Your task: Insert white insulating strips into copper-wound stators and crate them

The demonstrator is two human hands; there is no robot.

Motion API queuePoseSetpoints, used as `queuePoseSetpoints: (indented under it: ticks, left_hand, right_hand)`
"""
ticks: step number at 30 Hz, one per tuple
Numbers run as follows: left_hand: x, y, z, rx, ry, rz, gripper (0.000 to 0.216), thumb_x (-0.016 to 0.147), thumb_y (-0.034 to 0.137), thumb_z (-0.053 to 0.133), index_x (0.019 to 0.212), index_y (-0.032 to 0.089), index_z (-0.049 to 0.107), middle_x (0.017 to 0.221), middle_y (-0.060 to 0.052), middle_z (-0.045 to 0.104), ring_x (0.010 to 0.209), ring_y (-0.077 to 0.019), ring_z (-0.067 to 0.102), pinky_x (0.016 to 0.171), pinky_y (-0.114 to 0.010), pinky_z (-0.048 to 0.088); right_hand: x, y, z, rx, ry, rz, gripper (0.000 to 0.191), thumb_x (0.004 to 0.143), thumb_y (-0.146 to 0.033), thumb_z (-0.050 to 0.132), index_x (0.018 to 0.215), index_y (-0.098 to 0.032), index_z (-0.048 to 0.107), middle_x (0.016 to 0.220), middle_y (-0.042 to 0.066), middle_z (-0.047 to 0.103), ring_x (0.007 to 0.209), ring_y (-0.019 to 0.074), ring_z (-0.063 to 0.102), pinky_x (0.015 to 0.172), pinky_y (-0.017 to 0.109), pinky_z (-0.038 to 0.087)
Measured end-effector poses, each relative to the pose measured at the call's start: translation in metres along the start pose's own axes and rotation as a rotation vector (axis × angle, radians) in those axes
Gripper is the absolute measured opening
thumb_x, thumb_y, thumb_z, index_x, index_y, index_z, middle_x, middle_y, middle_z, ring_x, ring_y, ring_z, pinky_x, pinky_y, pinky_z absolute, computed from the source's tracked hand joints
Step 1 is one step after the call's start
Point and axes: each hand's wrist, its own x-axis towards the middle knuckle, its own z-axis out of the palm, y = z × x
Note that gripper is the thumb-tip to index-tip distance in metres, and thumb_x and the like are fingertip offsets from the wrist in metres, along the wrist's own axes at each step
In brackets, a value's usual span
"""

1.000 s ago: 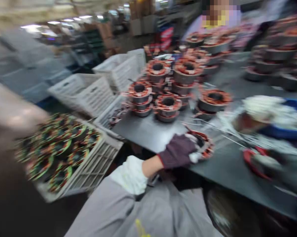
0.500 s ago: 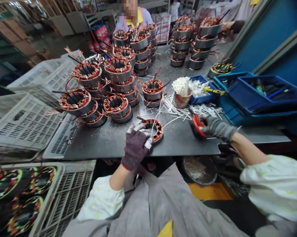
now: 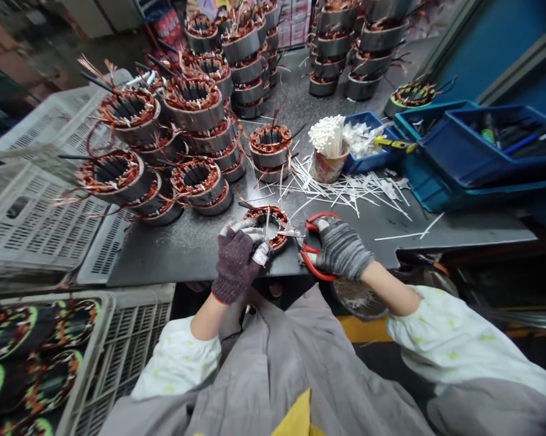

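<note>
The left hand (image 3: 237,257), in dark purple knit, curls its fingers over the rim of the copper-wound ring (image 3: 278,215) at 8 o'clock, grasping it beside an upright white strip (image 3: 268,221). At 3 o'clock, the right hand (image 3: 342,247), in grey-striped knit, clasps red-handled scissors (image 3: 310,249), metal blades over the ring. Wrists angle in from 7 and 4 o'clock. The ring lies near the smooth dark table's (image 3: 173,254) edge.
</note>
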Motion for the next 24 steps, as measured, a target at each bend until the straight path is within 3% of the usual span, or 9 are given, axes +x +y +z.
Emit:
queuePoseSetpoints:
  ticks: [3,7,9,16,19,24]
  left_hand:
    - [0.000,0.001,0.001,-0.006,0.031,0.006,0.016,0.095,0.031,0.054,0.097,0.021,0.066,0.106,-0.006,0.075,0.122,-0.0264,0.061,0.113,-0.051,0.037]
    - [0.001,0.002,0.002,-0.008,0.012,-0.008,0.016,0.095,0.031,0.053,0.096,0.022,0.066,0.105,-0.005,0.075,0.124,-0.0260,0.060,0.114,-0.050,0.036]
    - [0.001,0.002,0.003,-0.011,0.010,-0.019,0.017,0.095,0.031,0.053,0.095,0.022,0.067,0.104,-0.005,0.075,0.124,-0.0267,0.060,0.115,-0.051,0.035]
    - [0.000,0.002,0.003,-0.030,0.023,-0.013,0.016,0.095,0.031,0.053,0.096,0.022,0.066,0.105,-0.005,0.075,0.125,-0.0267,0.060,0.115,-0.052,0.034]
    - [-0.001,0.001,0.004,-0.042,0.013,-0.032,0.015,0.094,0.030,0.054,0.095,0.023,0.067,0.105,-0.004,0.076,0.125,-0.0267,0.060,0.116,-0.052,0.033]
    - [-0.001,-0.001,0.005,-0.050,0.031,-0.012,0.015,0.094,0.030,0.054,0.094,0.022,0.066,0.106,-0.005,0.076,0.123,-0.0267,0.061,0.115,-0.052,0.035]
  right_hand:
    - [0.001,-0.001,-0.009,-0.012,-0.115,0.016,0.066,0.079,-0.057,0.064,0.125,-0.009,0.064,0.114,0.020,0.071,0.099,0.0324,0.069,0.085,0.039,0.053]
    - [-0.009,0.004,-0.025,-0.026,-0.314,0.076,0.046,0.087,-0.055,0.060,0.111,-0.017,0.069,0.093,0.012,0.076,0.081,0.0255,0.072,0.067,0.029,0.046]
    - [-0.014,0.004,-0.029,-0.050,-0.350,0.094,0.042,0.088,-0.054,0.060,0.107,-0.018,0.070,0.087,0.010,0.076,0.076,0.0242,0.072,0.063,0.027,0.042]
    - [-0.021,0.001,-0.035,-0.135,-0.250,0.154,0.048,0.091,-0.061,0.053,0.107,-0.019,0.071,0.092,0.013,0.077,0.080,0.0290,0.074,0.065,0.031,0.047]
    - [-0.016,0.001,-0.038,-0.134,-0.184,0.204,0.053,0.093,-0.059,0.053,0.122,-0.017,0.066,0.106,0.015,0.076,0.092,0.0293,0.073,0.076,0.034,0.053]
    - [0.010,-0.006,-0.037,-0.195,-0.163,0.157,0.077,0.081,-0.064,0.068,0.134,-0.008,0.059,0.126,0.024,0.068,0.108,0.0351,0.068,0.093,0.044,0.054]
